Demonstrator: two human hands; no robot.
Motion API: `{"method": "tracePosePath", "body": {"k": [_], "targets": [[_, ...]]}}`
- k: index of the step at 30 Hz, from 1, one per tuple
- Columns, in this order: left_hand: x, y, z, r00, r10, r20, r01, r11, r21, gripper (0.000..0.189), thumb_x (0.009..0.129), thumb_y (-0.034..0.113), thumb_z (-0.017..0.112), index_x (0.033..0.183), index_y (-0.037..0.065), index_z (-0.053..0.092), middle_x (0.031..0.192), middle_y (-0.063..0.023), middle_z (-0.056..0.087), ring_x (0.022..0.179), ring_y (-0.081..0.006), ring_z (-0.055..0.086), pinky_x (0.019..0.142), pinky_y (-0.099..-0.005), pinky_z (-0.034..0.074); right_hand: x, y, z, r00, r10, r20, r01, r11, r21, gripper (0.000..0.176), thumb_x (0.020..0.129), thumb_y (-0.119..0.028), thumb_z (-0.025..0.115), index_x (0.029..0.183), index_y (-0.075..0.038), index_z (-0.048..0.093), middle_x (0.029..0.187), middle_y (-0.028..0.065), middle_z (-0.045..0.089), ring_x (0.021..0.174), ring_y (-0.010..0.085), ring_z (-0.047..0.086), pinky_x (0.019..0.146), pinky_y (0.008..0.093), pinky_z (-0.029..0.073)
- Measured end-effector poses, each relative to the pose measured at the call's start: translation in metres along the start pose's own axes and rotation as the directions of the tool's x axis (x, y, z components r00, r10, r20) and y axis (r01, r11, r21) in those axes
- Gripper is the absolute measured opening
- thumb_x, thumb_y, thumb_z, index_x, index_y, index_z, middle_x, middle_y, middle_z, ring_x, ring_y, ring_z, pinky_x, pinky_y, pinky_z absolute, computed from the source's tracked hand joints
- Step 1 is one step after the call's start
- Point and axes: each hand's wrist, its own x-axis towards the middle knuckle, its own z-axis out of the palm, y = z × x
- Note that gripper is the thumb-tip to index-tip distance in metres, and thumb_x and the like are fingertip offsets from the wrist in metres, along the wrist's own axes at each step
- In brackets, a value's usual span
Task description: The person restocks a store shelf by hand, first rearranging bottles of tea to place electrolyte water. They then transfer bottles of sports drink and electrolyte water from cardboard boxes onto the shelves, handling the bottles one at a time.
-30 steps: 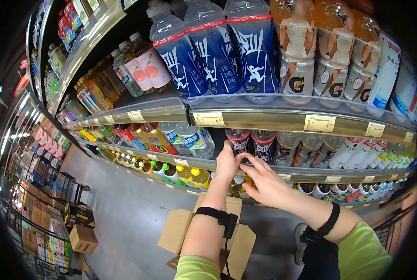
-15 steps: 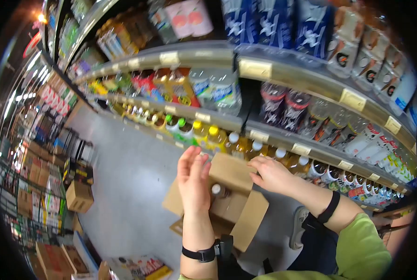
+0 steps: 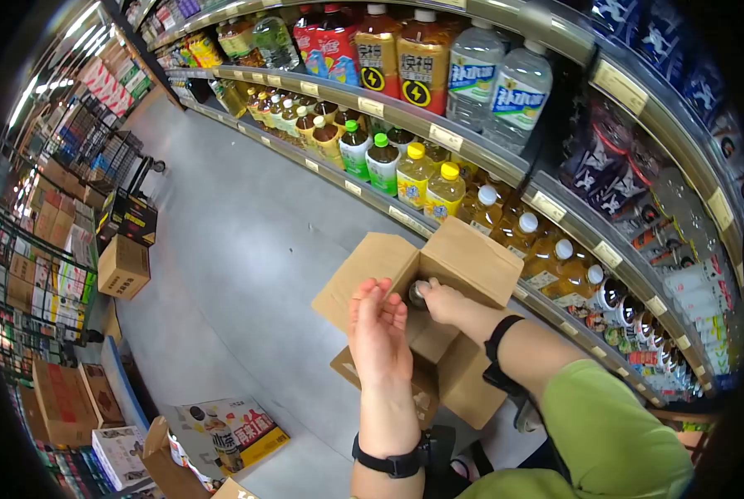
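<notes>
An open cardboard box [image 3: 370, 270] stands on the floor in front of me with its flaps folded outward. My right hand [image 3: 443, 301] reaches down into it, its fingers closed around the top of a bottle [image 3: 417, 294]; the rest of that bottle is mostly hidden inside the box. My left hand [image 3: 380, 337] is raised in front of the box, palm turned up, fingers loosely bent and apart, with nothing in it.
Shelves of drinks run along the right, with yellow-capped bottles [image 3: 443, 193] and white-capped bottles [image 3: 524, 229] low beside the box. A closed carton [image 3: 126, 266] and a shopping cart [image 3: 118, 154] stand across the aisle. A printed carton [image 3: 234, 432] lies at lower left.
My right hand has moved from above the box flap down into the box and taken hold of the bottle. My left hand stays raised and empty. The view has shifted.
</notes>
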Motion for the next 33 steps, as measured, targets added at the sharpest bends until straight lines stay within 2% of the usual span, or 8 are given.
{"method": "tracePosePath", "body": {"k": [9,15,17,19,21,25,28,33], "targets": [[0.005,0.008,0.004,0.998,-0.05,-0.038,0.048,0.998,-0.04,0.015,0.094,0.011,0.055,0.108,0.008,0.056,0.099,-0.0052,0.064,0.08,-0.0126,0.058,0.076,-0.0265,0.048,0.06,0.014,0.054,0.979,0.122,-0.165,-0.097,0.984,0.149,0.034,0.09,-0.012,0.046,0.124,-0.01,0.043,0.102,0.0256,0.061,0.097,0.0427,0.062,0.084,0.0481,0.051],[0.009,0.004,0.008,0.999,-0.028,-0.026,0.029,0.999,0.025,0.021,0.089,0.006,0.056,0.11,0.007,0.055,0.104,-0.0062,0.062,0.085,-0.0122,0.056,0.078,-0.0254,0.046,-0.017,-0.009,-0.041,0.993,-0.026,-0.118,0.045,0.986,0.158,0.047,0.073,-0.022,0.069,0.114,-0.012,0.047,0.088,0.0195,0.068,0.085,0.0394,0.066,0.073,0.0492,0.052],[0.01,-0.002,0.01,0.996,0.049,0.073,-0.067,0.959,0.275,0.029,0.086,0.002,0.052,0.113,0.01,0.054,0.109,-0.0029,0.061,0.092,-0.0129,0.053,0.08,-0.028,0.044,-0.056,-0.004,-0.073,0.985,-0.008,-0.171,0.041,0.98,0.192,0.049,0.072,-0.027,0.07,0.114,-0.013,0.049,0.087,0.018,0.068,0.083,0.0384,0.066,0.072,0.0475,0.052],[0.009,-0.011,0.01,0.989,0.044,0.141,-0.091,0.933,0.349,0.047,0.075,-0.006,0.051,0.12,0.006,0.053,0.117,-0.0093,0.057,0.105,-0.0177,0.05,0.09,-0.0282,0.043,-0.1,0.002,-0.109,0.932,-0.089,-0.353,0.212,0.922,0.325,0.048,0.071,-0.036,0.072,0.108,-0.012,0.052,0.084,0.0176,0.067,0.081,0.0365,0.066,0.071,0.0476,0.051],[0.005,-0.024,0.01,0.867,0.117,0.484,-0.45,0.603,0.659,0.059,0.071,-0.005,0.054,0.129,0.006,0.049,0.124,-0.0121,0.053,0.116,-0.0266,0.047,0.1,-0.0359,0.039,-0.146,-0.001,-0.143,0.872,-0.029,-0.489,0.243,0.892,0.381,0.045,0.071,-0.034,0.074,0.104,-0.011,0.055,0.082,0.0146,0.067,0.075,0.0332,0.067,0.066,0.0439,0.052],[-0.018,-0.039,0.029,0.674,0.035,0.738,-0.707,0.324,0.629,0.075,0.069,0.002,0.071,0.139,0.007,0.042,0.134,-0.0183,0.048,0.125,-0.0343,0.043,0.106,-0.0433,0.036,-0.217,-0.007,-0.193,0.763,-0.029,-0.646,0.385,0.823,0.418,0.045,0.068,-0.026,0.079,0.104,-0.007,0.058,0.081,0.01,0.067,0.069,0.0212,0.068,0.061,0.033,0.053],[-0.009,-0.067,0.026,0.686,0.057,0.725,-0.68,0.405,0.611,0.075,0.071,0.006,0.073,0.138,0.006,0.042,0.132,-0.0167,0.051,0.123,-0.0312,0.049,0.103,-0.0408,0.041,-0.237,-0.008,-0.198,0.404,-0.298,-0.865,0.563,0.826,-0.022,0.043,0.066,-0.024,0.079,0.101,-0.006,0.063,0.086,0.0084,0.067,0.068,0.0242,0.066,0.06,0.0334,0.053],[-0.013,-0.101,0.041,0.643,0.088,0.76,-0.667,0.552,0.5,0.064,0.079,0.004,0.069,0.138,0.004,0.042,0.13,-0.0135,0.054,0.116,-0.0242,0.056,0.098,-0.0359,0.046,-0.257,0.001,-0.196,0.353,-0.335,-0.874,0.543,0.834,-0.1,0.043,0.068,-0.021,0.075,0.108,-0.011,0.063,0.085,0.0063,0.061,0.074,0.0251,0.064,0.064,0.0342,0.052]]}}
